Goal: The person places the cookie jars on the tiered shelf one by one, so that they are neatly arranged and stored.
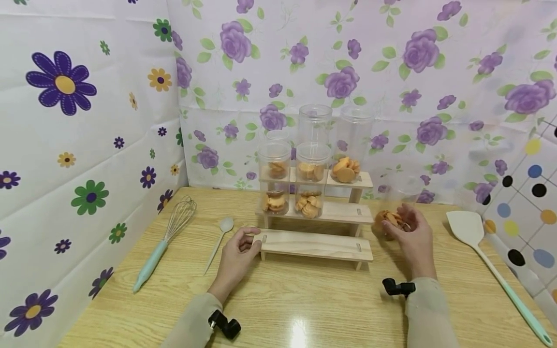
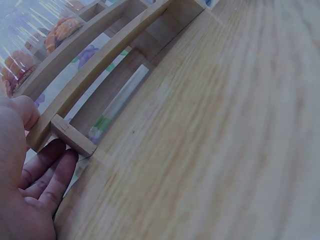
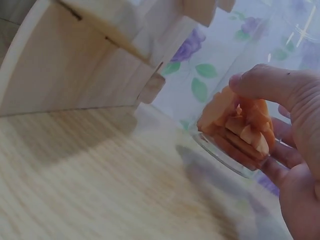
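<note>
A three-tier wooden display stand (image 1: 317,241) stands mid-table. My left hand (image 1: 237,258) holds the left end of its lowest step; in the left wrist view the thumb lies by the board (image 2: 75,90) and the fingers curl beneath. My right hand (image 1: 415,237) grips a clear jar of cookies (image 1: 389,220) right of the stand, thumb on one side and fingers on the other. In the right wrist view, the cookies (image 3: 240,127) sit in the jar's bottom, and a shadow lies apart from its base. Two cookie jars, a left one (image 1: 275,186) and a right one (image 1: 310,188), occupy the middle step.
On the top step are more clear jars, one at the right end holding cookies (image 1: 345,169). A whisk (image 1: 163,246) and a pale spoon (image 1: 220,241) lie left. At the right is a spatula (image 1: 478,241). Floral cloth (image 1: 243,121) hangs behind the table.
</note>
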Motion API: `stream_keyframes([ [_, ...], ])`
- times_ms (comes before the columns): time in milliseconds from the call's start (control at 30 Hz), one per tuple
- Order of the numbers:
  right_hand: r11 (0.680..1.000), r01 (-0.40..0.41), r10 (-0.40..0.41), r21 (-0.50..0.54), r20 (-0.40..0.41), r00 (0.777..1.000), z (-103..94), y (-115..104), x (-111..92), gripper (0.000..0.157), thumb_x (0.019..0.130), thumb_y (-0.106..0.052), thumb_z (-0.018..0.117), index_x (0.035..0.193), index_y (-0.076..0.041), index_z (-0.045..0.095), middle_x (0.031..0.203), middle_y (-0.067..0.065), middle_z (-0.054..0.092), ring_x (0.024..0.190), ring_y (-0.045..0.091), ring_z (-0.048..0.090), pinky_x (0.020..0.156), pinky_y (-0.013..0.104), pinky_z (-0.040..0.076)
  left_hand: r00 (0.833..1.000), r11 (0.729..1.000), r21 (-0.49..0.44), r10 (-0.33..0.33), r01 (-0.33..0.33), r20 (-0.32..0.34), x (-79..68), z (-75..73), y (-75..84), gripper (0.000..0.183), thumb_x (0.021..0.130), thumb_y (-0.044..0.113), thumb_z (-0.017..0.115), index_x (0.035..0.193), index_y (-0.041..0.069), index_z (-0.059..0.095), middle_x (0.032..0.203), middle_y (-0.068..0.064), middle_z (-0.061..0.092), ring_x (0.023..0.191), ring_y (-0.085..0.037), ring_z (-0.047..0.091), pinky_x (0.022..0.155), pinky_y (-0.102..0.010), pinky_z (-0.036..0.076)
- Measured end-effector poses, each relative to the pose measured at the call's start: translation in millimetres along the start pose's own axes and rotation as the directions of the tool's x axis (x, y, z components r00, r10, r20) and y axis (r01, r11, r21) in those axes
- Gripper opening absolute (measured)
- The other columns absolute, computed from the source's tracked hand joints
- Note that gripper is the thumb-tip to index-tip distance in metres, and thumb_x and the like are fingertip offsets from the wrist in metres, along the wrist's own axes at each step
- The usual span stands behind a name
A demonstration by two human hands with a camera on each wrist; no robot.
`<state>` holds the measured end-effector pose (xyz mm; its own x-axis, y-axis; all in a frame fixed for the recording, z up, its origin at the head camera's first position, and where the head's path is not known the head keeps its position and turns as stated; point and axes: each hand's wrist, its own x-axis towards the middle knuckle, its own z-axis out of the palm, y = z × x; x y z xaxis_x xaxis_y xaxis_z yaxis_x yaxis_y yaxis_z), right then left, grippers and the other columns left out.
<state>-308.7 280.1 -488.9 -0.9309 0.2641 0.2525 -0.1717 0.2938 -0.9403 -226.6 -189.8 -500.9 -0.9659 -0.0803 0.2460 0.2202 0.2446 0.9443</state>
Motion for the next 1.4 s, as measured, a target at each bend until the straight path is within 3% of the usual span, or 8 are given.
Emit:
stream_keyframes([
  [267,0.994,0.018,-0.005,0.103,-0.124,0.992,-4.4,-22.8,1.3,0.071,0.093,-0.014,0.093,0.155,-0.013,0.059,0.139,-0.006,0.062,0.135,0.017,0.058,0.105,0.014,0.05,1.0,1.0,0.016,-0.007,0.008,-0.012,0.3,1.3,-1.3,0.024,0.109,0.018,0.076,0.133,0.018,0.075,0.107,-0.009,0.075,0.094,-0.019,0.071,0.082,-0.023,0.056],
  [367,0.992,0.031,-0.014,0.123,-0.143,0.99,-9.0,-36.7,0.3,0.07,0.093,-0.013,0.093,0.155,-0.015,0.059,0.14,-0.005,0.062,0.134,0.016,0.058,0.105,0.014,0.05,1.0,1.0,0.019,-0.01,0.01,-0.007,0.3,1.7,-1.1,0.025,0.108,0.019,0.076,0.134,0.018,0.075,0.107,-0.008,0.076,0.095,-0.018,0.072,0.083,-0.024,0.057],
  [600,0.977,0.191,-0.173,0.097,-0.17,0.97,-12.4,-88.6,-2.8,0.071,0.094,-0.012,0.091,0.158,-0.019,0.061,0.141,-0.004,0.065,0.128,0.015,0.062,0.105,0.016,0.049,1.0,1.0,0.018,-0.009,0.01,-0.009,0.7,2.3,-1.0,0.024,0.108,0.019,0.076,0.133,0.02,0.075,0.108,-0.008,0.075,0.095,-0.019,0.071,0.083,-0.024,0.057],
  [767,0.948,0.287,-0.269,0.137,-0.134,0.954,-5.1,-115.9,-8.7,0.069,0.092,-0.006,0.092,0.155,-0.017,0.064,0.138,-0.003,0.069,0.123,0.015,0.064,0.099,0.017,0.049,1.0,1.0,0.024,-0.018,0.018,-0.014,0.1,2.2,-1.5,0.024,0.108,0.019,0.076,0.132,0.021,0.075,0.107,-0.006,0.075,0.094,-0.019,0.072,0.082,-0.024,0.057],
  [1000,0.913,0.387,-0.382,0.132,-0.059,0.922,12.9,-140.4,-14.5,0.066,0.091,-0.003,0.092,0.151,-0.013,0.067,0.131,-0.001,0.07,0.114,0.017,0.067,0.101,0.018,0.053,1.0,1.0,0.018,-0.001,0.001,-0.002,2.3,4.7,-1.4,0.025,0.108,0.02,0.076,0.134,0.022,0.075,0.108,-0.007,0.077,0.096,-0.02,0.072,0.084,-0.025,0.057],
  [1233,0.932,0.357,-0.359,0.054,0.029,0.933,32.3,-148.1,-22.4,0.074,0.091,-0.012,0.095,0.157,-0.013,0.062,0.139,0.004,0.068,0.12,0.013,0.066,0.107,0.018,0.051,1.0,1.0,0.023,-0.009,0.009,-0.002,2.2,2.6,-0.1,0.025,0.109,0.019,0.075,0.133,0.023,0.075,0.108,-0.006,0.075,0.096,-0.02,0.072,0.084,-0.025,0.057],
  [1400,0.94,0.336,-0.339,0.053,0.061,0.939,45.0,-146.2,-25.7,0.075,0.09,-0.014,0.096,0.157,-0.012,0.062,0.141,0.009,0.068,0.121,0.016,0.066,0.107,0.019,0.052,1.0,0.999,0.026,-0.021,0.021,0.001,1.1,0.9,-1.7,0.025,0.109,0.019,0.075,0.133,0.022,0.075,0.108,-0.006,0.076,0.096,-0.02,0.072,0.084,-0.024,0.057],
])
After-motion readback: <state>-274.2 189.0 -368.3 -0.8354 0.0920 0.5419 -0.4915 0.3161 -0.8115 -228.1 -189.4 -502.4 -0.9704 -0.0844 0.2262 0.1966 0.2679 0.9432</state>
